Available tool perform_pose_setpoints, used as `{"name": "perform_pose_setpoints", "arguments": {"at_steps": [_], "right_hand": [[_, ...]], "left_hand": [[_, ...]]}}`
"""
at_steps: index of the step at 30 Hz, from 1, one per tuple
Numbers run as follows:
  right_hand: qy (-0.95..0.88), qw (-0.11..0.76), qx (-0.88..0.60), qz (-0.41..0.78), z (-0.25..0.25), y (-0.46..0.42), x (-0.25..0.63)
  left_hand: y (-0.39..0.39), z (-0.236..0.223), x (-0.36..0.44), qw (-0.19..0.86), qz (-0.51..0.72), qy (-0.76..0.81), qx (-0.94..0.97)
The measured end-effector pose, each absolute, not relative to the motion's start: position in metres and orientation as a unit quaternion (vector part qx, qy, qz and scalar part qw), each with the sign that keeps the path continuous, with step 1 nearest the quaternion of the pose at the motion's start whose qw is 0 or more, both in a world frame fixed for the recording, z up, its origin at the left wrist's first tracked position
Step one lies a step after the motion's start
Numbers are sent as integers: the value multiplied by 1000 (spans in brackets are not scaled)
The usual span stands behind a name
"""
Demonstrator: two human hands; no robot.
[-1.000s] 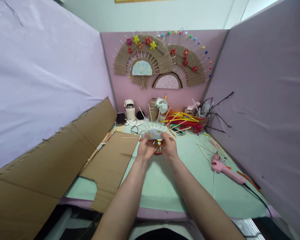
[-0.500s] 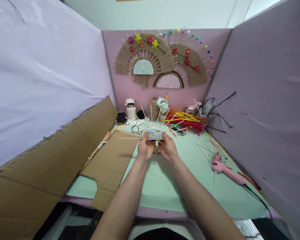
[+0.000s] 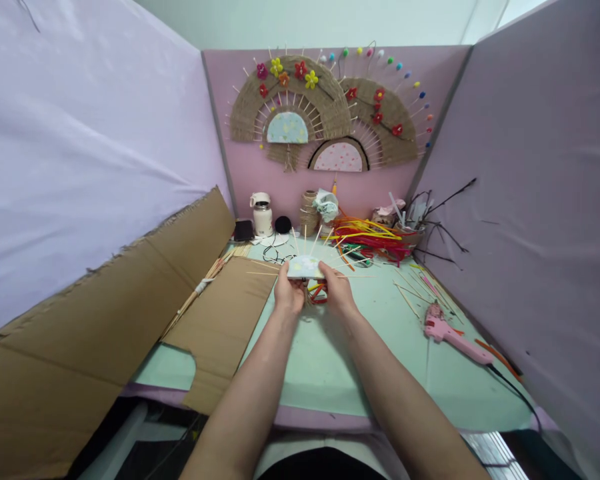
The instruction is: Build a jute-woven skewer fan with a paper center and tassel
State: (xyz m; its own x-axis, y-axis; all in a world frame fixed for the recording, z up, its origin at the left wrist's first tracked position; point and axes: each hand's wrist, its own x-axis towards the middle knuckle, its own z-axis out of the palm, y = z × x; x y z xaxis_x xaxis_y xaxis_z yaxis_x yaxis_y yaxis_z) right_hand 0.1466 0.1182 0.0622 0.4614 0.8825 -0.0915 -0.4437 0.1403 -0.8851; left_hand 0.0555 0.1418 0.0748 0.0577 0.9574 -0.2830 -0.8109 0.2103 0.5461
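Observation:
A half-round fan frame (image 3: 305, 268) with thin sticks spreading from its curved edge is held over the middle of the table. Its face is pale blue with faint yellow patches. My left hand (image 3: 289, 293) grips the left corner, thumb on top and fingers beneath. On the right corner, my right hand (image 3: 338, 292) is closed the same way. Below the straight edge, between my hands, twine and some red and yellow strips (image 3: 319, 293) show; whether they are attached to the frame I cannot tell.
At right lies a pink glue gun (image 3: 455, 339) with a cord, near loose sticks (image 3: 409, 299). Cardboard (image 3: 225, 313) covers the left side. Behind stand a white bottle (image 3: 263, 215), a twine spool (image 3: 309, 212) and red and yellow pipe cleaners (image 3: 373, 235). Finished fans (image 3: 335, 120) hang on the back panel.
The fan frame has tipped, so its sticks look shorter and its face shows flatter. Both hands still hold its corners. My view has shifted slightly downward.

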Motion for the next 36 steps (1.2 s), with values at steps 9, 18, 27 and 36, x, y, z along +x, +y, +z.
{"name": "perform_pose_setpoints", "arguments": {"at_steps": [9, 18, 27, 36], "right_hand": [[-212, 690, -528, 446, 61, 122, 162], [-295, 673, -509, 448, 61, 120, 156], [-304, 694, -506, 412, 53, 123, 157], [-326, 712, -471, 405, 59, 117, 149]], "left_hand": [[135, 70, 56, 726, 534, 369, 228], [138, 68, 58, 692, 573, 370, 236], [134, 69, 60, 699, 571, 366, 227], [134, 69, 59, 686, 605, 354, 195]]}}
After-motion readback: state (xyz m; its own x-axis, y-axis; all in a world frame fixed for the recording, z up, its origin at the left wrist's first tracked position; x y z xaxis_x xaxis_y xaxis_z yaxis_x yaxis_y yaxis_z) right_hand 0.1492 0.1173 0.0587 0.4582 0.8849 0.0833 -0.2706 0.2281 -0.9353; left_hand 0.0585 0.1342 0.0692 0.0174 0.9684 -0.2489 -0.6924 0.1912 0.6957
